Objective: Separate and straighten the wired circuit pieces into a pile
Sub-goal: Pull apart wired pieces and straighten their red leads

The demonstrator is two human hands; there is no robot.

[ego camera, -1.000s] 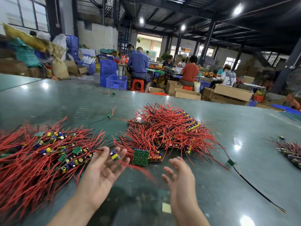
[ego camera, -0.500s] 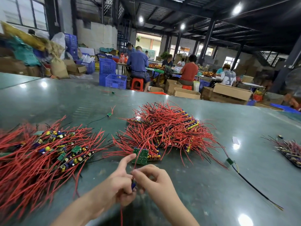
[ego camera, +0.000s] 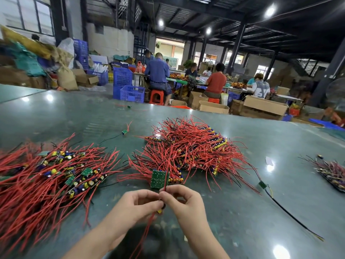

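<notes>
Since half a second ago both hands have shifted slightly right and up: the left hand (ego camera: 139, 204) and right hand (ego camera: 183, 200) now meet fingertip to fingertip, each pinching one small wired circuit piece with thin red wires (ego camera: 162, 207), just before the tangled red-wire heap (ego camera: 188, 148). The straightened pile of red-wired boards (ego camera: 46, 180) lies left. Bare glossy green tabletop (ego camera: 261, 212) opens rightward.

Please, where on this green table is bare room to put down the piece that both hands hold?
Bare patches: the green tabletop right of the right hand, before the black cable; also the far strip beyond the middle red-wire heap. Crowded: the left red-wire pile, which comes close to the left hand.
</notes>
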